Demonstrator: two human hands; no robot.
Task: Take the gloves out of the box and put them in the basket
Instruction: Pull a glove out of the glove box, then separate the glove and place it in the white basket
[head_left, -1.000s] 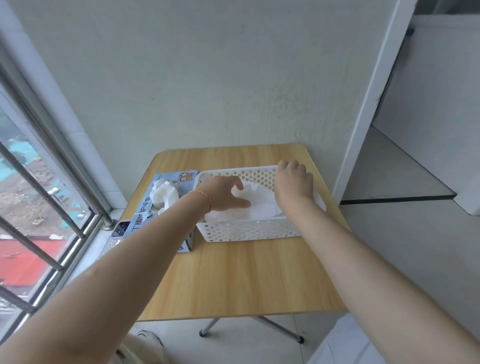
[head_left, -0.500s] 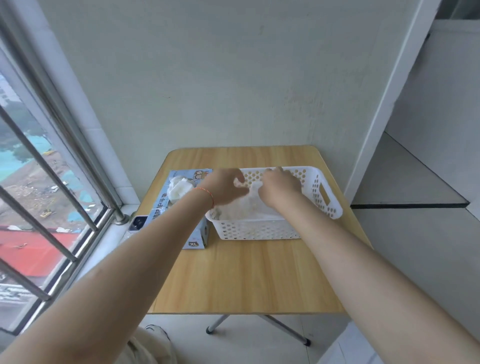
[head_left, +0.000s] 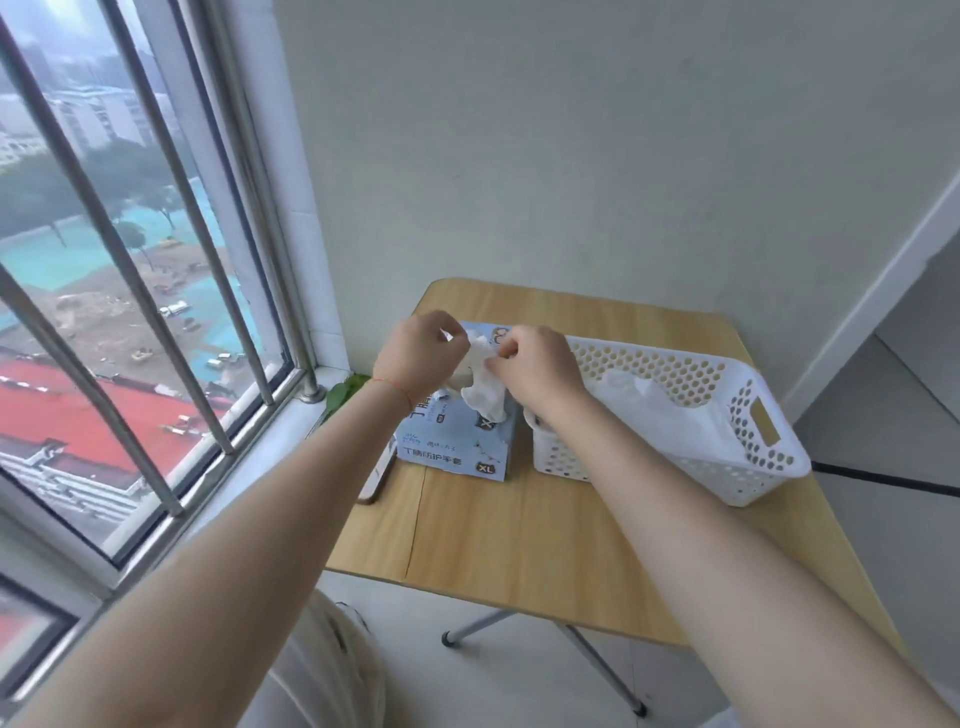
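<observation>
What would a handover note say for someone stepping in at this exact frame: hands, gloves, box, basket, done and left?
Left hand and right hand: both pinch one thin white glove above the pale blue cardboard glove box.
The box stands on the wooden table, left of the white perforated plastic basket.
Done: white gloves already lie in the basket.
Left: carry the held glove over to the basket and drop it in, then pull further gloves. How many remain in the box cannot be seen.
</observation>
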